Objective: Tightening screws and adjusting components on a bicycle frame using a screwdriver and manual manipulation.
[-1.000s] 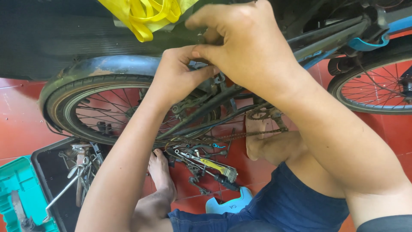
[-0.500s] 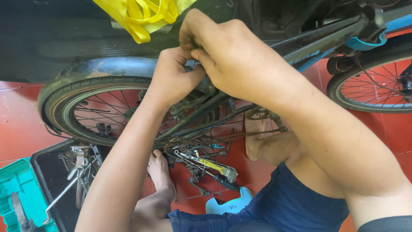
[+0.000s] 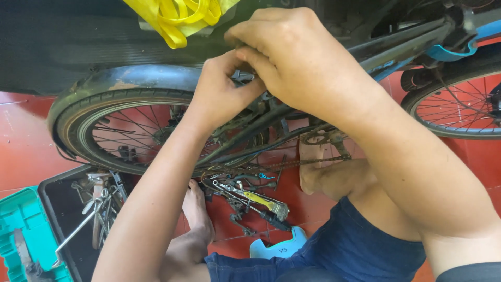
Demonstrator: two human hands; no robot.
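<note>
Both my hands work at the frame of a dark bicycle (image 3: 396, 44), just above its rear wheel (image 3: 130, 130) and black mudguard (image 3: 141, 78). My left hand (image 3: 222, 91) reaches up from below, its fingers closed on a small grey metal part (image 3: 245, 77) at the frame. My right hand (image 3: 292, 57) comes in from the right and covers the same spot, fingertips pinched together against it. What lies between the fingers is hidden. A yellow strap (image 3: 177, 15) hangs right above my hands.
Loose tools, a yellow-handled one (image 3: 258, 199) among them, lie on the red tiled floor (image 3: 21, 141) by my bare feet. A black tray of wrenches (image 3: 96, 209) and a teal toolbox (image 3: 23, 230) sit at lower left. A second wheel (image 3: 459, 104) stands at the right.
My right hand has shifted slightly left and down over the frame joint, its fingers curling tighter. My left hand has stayed at the same spot.
</note>
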